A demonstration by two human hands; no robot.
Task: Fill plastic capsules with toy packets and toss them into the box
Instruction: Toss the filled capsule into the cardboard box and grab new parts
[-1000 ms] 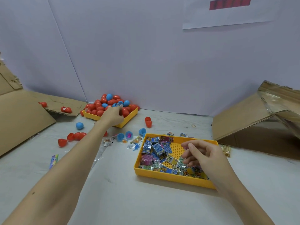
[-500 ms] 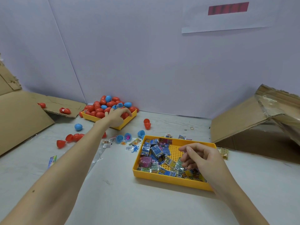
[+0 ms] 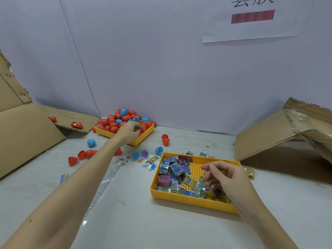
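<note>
A yellow tray (image 3: 144, 136) at the back left is heaped with red and blue capsules (image 3: 115, 121). My left hand (image 3: 128, 133) reaches into it, fingers curled round a red capsule (image 3: 143, 128) at the tray's right side. A nearer yellow tray (image 3: 188, 201) holds several toy packets (image 3: 175, 169). My right hand (image 3: 226, 178) hovers over its right half, fingers curled down, fingertips pinching a packet (image 3: 202, 185) in the pile. A tipped cardboard box (image 3: 265, 139) lies open at the right.
Loose red capsules (image 3: 84, 155), a blue capsule (image 3: 91, 142), open blue halves (image 3: 140, 155) and stray packets (image 3: 122, 161) lie between the trays. Two red halves (image 3: 165, 140) sit behind the packet tray. Flattened cardboard (image 3: 27, 132) slopes along the left. A wall stands close behind.
My left hand has slid right across the capsule heap and curled onto a red capsule. My right hand has stayed over the packets, its fingers dipping lower. The camera tilted slightly.
</note>
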